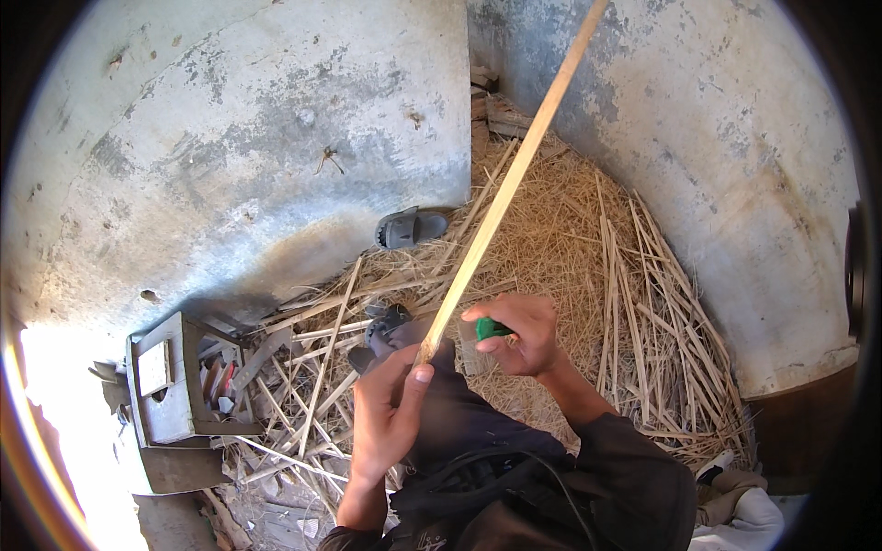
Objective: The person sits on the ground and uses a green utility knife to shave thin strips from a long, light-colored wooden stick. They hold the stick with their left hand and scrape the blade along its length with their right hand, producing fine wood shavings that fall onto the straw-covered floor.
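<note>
"Two bare hands at work: what do they hold, from the left?"

"The left hand (pixel 390 418) has its fingers clamped on the near end of a long wooden strip (pixel 501 202), which slants up and right, out of view. The right hand (pixel 525 335) has its fingers closed around a small green object (pixel 491 328), just beside the strip."

"How might the strip handle?"

"Light and fairly stiff, by its look, though so slim a length could flex or splinter; the end makes a fair hold, pinched between thumb and fingers."

"And the room?"

"From left, a battered box (pixel 170 413) with odds and ends inside, a dark sandal (pixel 400 230) by the stained left wall (pixel 276 119), a floor strewn with straw-coloured shavings (pixel 560 220), sticks (pixel 643 376) heaped lengthwise, then the flaking right wall (pixel 726 184)."
</note>
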The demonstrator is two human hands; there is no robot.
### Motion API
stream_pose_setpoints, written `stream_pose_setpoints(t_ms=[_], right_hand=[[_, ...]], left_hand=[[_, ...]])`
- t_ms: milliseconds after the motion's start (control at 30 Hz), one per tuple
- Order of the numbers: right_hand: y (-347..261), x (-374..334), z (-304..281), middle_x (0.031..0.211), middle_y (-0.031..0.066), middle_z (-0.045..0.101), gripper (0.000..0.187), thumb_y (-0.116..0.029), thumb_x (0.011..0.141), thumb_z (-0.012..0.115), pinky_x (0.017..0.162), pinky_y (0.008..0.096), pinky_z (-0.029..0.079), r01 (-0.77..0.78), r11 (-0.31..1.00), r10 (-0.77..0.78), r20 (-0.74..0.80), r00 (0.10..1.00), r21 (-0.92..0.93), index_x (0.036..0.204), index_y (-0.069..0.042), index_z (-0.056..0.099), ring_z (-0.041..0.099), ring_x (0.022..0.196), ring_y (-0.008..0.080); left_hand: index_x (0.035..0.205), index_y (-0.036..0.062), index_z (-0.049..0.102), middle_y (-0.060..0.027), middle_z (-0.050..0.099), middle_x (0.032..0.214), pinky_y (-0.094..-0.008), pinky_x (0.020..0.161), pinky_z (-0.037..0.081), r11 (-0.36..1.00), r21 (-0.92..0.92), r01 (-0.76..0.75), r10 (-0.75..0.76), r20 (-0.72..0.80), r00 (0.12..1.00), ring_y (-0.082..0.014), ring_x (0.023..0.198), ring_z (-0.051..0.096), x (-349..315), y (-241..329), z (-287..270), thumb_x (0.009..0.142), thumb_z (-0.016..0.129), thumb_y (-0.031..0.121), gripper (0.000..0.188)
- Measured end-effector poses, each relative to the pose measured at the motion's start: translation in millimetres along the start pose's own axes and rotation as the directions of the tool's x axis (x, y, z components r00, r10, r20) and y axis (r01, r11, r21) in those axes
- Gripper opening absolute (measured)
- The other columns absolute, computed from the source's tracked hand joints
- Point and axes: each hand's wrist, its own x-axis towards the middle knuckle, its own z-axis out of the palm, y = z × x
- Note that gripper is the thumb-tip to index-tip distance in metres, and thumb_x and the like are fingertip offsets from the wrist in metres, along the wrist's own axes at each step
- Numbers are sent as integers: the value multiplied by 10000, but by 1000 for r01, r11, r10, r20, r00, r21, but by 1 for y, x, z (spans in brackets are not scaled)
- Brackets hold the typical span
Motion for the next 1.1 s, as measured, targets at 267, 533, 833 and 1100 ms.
stream_pose_setpoints(t_ms=[267,533,833,1100], right_hand=[[-5,3,1,780,44,744,395,-397,933,853,574,335,551,39,998,-37,37,999,-42,1168,-82,811,724,635,202],[-13,9,-4,779,39,754,379,-357,902,876,559,334,540,31,995,-24,78,997,-98,1168,-94,817,722,632,208],[-12,9,-7,827,30,789,375,-351,887,891,564,327,550,16,990,-9,53,999,-140,1167,-112,820,745,655,205],[-15,14,-14,849,32,811,388,-351,866,906,579,318,564,21,980,-12,48,999,-198,1161,-111,830,763,669,200]], left_hand=[[1292,-21,765,-36,608,754,-299,624,396,998,42,-46,49,-65,997,-122,676,501,1,4,9,1042,749,135,295],[1270,-37,765,-121,642,777,-358,719,454,996,73,-57,67,-139,988,-223,742,547,2,12,13,1005,767,96,297],[1265,-40,764,-117,637,777,-359,713,444,994,87,-72,85,-151,985,-222,729,540,0,9,14,1009,762,99,291],[1299,-60,762,-64,775,934,-270,807,521,990,125,-62,73,-84,994,-78,873,635,-2,9,9,1100,710,213,342]])
